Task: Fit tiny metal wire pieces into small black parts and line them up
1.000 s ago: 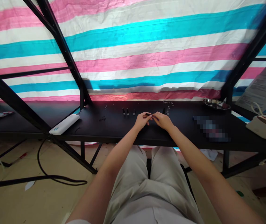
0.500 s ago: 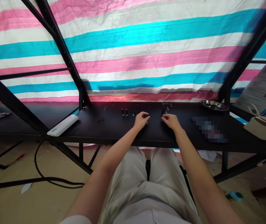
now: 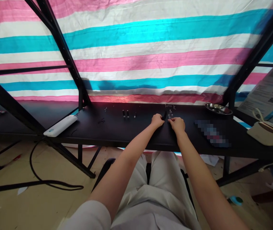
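My left hand (image 3: pixel 157 120) is closed at the middle of the black tabletop, its fingertips at a small dark piece that is too small to name. Just beyond those fingertips is a black stick-like piece (image 3: pixel 165 114). My right hand (image 3: pixel 177 124) pinches close by on the right, beside a group of small clear or whitish pieces (image 3: pixel 170 113); what lies in its fingers is hidden. To the left, two small black tubes with pale ends (image 3: pixel 126 114) stand side by side, and a shorter similar piece (image 3: pixel 135 115) is near them.
Small white bits (image 3: pixel 169 106) lie along the back edge. A shiny metal dish (image 3: pixel 218 109) and a blurred-out flat item (image 3: pixel 212 132) are on the right, with a beige pouch (image 3: pixel 267 132) beyond. A white power bank (image 3: pixel 61 126) lies left, near black frame posts (image 3: pixel 66 52).
My left hand has moved right, close to my right hand and the black stick-like piece. My right hand has shifted only slightly. The view has tilted a little.
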Tool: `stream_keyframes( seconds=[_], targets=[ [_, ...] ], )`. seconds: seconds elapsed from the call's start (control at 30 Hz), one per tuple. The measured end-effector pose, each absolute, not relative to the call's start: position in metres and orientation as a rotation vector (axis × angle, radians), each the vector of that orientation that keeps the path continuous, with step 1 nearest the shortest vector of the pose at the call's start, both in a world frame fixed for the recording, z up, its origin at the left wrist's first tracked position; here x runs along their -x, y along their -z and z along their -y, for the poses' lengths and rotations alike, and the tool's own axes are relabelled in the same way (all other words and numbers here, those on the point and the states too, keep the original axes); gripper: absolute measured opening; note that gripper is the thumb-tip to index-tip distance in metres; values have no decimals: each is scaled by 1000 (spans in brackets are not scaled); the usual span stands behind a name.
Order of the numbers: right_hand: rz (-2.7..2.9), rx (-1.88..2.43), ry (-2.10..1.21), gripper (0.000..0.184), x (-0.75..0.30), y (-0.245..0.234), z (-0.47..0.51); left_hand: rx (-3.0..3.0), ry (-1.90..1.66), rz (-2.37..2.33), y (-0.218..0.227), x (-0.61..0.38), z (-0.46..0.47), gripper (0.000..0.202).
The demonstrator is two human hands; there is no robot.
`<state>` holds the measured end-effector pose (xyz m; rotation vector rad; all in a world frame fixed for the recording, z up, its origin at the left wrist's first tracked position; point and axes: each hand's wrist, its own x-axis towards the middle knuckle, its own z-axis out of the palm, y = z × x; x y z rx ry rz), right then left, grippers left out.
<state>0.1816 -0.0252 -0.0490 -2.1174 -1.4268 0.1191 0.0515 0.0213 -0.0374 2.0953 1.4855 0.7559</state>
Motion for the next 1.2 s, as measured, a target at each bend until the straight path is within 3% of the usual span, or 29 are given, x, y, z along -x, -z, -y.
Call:
stream_keyframes(
  seconds=[0.8, 0.93, 1.07, 1.2],
  targets=[
    [1390, 2145, -92, 29, -182, 51, 17, -2042, -709, -1776, 34, -69, -13, 32],
    [1384, 2151, -142, 35, -181, 50, 18, -2216, -624, -1776, 27, -50, -9, 40],
    [1328, 2077, -96, 50, -178, 47, 24, -2546, -649, -1824, 19, -13, -8, 34],
    [1206, 1903, 45, 47, -173, 42, 31, -2576, -591, -2038, 13, 23, -17, 36]
  ],
)
